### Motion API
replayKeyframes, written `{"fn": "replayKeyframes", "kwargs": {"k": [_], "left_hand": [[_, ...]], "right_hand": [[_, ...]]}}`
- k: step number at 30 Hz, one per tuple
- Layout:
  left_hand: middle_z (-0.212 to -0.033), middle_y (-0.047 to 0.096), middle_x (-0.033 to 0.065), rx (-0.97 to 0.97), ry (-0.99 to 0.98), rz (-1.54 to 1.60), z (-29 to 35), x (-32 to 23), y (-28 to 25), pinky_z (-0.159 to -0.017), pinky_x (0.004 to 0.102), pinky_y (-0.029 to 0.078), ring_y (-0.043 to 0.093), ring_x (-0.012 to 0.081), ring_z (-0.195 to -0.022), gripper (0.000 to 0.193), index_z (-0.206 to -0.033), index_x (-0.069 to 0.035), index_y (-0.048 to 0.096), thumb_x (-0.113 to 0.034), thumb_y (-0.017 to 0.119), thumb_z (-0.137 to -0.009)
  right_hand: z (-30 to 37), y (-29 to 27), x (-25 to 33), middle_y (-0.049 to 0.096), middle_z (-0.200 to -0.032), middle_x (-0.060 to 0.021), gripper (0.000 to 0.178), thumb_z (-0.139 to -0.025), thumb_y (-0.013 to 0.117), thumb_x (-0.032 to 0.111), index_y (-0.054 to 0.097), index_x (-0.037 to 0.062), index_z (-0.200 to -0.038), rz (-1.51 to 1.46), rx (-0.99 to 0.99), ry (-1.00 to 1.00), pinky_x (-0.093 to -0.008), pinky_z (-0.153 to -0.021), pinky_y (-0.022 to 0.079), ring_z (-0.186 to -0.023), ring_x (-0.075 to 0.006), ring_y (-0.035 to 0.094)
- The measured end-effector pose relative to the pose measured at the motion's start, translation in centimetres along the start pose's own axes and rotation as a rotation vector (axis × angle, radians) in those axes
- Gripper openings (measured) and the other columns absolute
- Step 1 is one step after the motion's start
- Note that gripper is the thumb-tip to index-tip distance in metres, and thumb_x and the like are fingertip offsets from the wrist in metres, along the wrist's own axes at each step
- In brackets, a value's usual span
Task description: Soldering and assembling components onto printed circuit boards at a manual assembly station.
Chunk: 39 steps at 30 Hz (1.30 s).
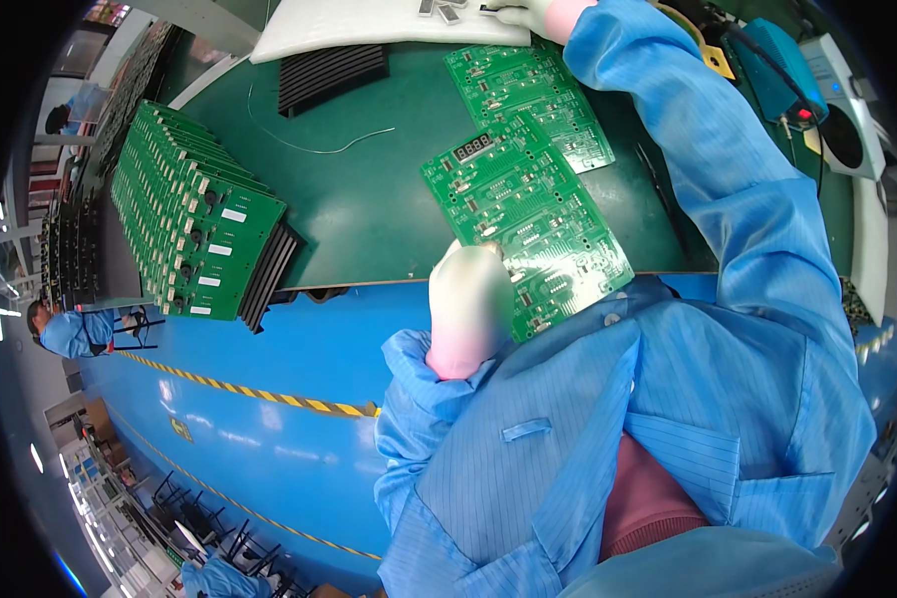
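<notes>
My left hand (465, 304), in a whitish glove, grips the near left edge of a green circuit board panel (528, 224); blur hides part of its fingers. A four-digit display module (473, 148) sits at the panel's far left corner. Beneath its far right side lies another green panel (503, 88), partly covered. My right arm reaches to the far edge, where my gloved right hand (524, 12) is closed at a white foam sheet (369, 25). At its fingertips shows a small dark piece, probably a display module. Several loose display modules (448, 15) rest on the foam beside it.
On the left, several green boards (199, 219) stand in a black slotted rack (272, 274). Another black rack piece (331, 78) and a thin wire (319, 151) lie on the green table (369, 214). A dark slender tool (660, 184) and a blue bench unit (779, 75) are right.
</notes>
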<state>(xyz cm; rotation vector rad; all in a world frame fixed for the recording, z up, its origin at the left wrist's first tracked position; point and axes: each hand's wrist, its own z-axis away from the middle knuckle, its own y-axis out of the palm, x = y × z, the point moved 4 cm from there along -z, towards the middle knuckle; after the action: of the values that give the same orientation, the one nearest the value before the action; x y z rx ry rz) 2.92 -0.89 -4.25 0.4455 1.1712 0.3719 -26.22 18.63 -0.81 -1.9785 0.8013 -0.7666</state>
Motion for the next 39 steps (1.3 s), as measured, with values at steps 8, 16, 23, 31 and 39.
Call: {"fn": "replayKeyframes", "kwargs": {"k": [8, 16, 23, 31, 39], "left_hand": [[-0.105, 0.064, 0.0145, 0.040, 0.026, 0.115, -0.4, -0.6, 0.7, -0.079, 0.0270, 0.049, 0.061, 0.0166, -0.087, 0.029, -0.117, 0.005, 0.053, -0.011, 0.052, -0.093], [-0.103, 0.064, 0.0152, 0.016, 0.036, 0.119, -0.3, -0.5, 0.0, -0.075, 0.0253, 0.050, 0.061, 0.0161, -0.083, 0.029, -0.116, 0.006, 0.054, -0.011, 0.052, -0.093], [-0.102, 0.064, 0.0155, -0.005, 0.057, 0.078, 0.0, -1.0, -0.3, -0.072, 0.0252, 0.051, 0.061, 0.0154, -0.080, 0.030, -0.116, 0.006, 0.054, -0.012, 0.051, -0.092], [-0.098, 0.064, 0.0153, -0.017, 0.042, 0.104, 0.0, -1.0, -1.1, -0.068, 0.0255, 0.051, 0.061, 0.0153, -0.076, 0.031, -0.115, 0.006, 0.054, -0.013, 0.052, -0.092], [-0.097, 0.065, 0.0153, -0.021, 0.044, 0.089, 0.2, -1.4, -1.0, -0.066, 0.0250, 0.052, 0.062, 0.0154, -0.073, 0.031, -0.116, 0.006, 0.053, -0.015, 0.049, -0.093]], "right_hand": [[0.2, -1.3, 1.3, 0.070, -0.101, -0.0081, 0.029, -0.079, 0.064, 0.030, 0.072, 0.0148, -0.102, -0.116, 0.135, 0.135, -0.0358, -0.080, 0.050, -0.086, -0.0299, 0.065], [8.2, -7.2, 15.6, 0.068, -0.093, -0.0040, 0.022, -0.078, 0.066, 0.008, 0.069, 0.0087, -0.099, -0.444, 0.290, -0.370, -0.0290, -0.072, 0.053, -0.077, -0.0204, 0.065], [8.5, -5.5, 16.4, 0.065, -0.092, -0.0034, 0.019, -0.076, 0.069, 0.005, 0.067, 0.0075, -0.095, -0.274, 0.286, -0.451, -0.0280, -0.071, 0.052, -0.076, -0.0204, 0.063], [8.2, -4.2, 16.9, 0.064, -0.092, -0.0028, 0.019, -0.076, 0.069, 0.005, 0.068, 0.0114, -0.095, -0.229, 0.311, -0.465, -0.0273, -0.070, 0.053, -0.075, -0.0199, 0.063], [7.9, -4.4, 17.0, 0.065, -0.091, -0.0024, 0.019, -0.076, 0.071, 0.004, 0.071, 0.0113, -0.093, -0.274, 0.315, -0.486, -0.0259, -0.065, 0.053, -0.070, -0.0181, 0.063]]}}
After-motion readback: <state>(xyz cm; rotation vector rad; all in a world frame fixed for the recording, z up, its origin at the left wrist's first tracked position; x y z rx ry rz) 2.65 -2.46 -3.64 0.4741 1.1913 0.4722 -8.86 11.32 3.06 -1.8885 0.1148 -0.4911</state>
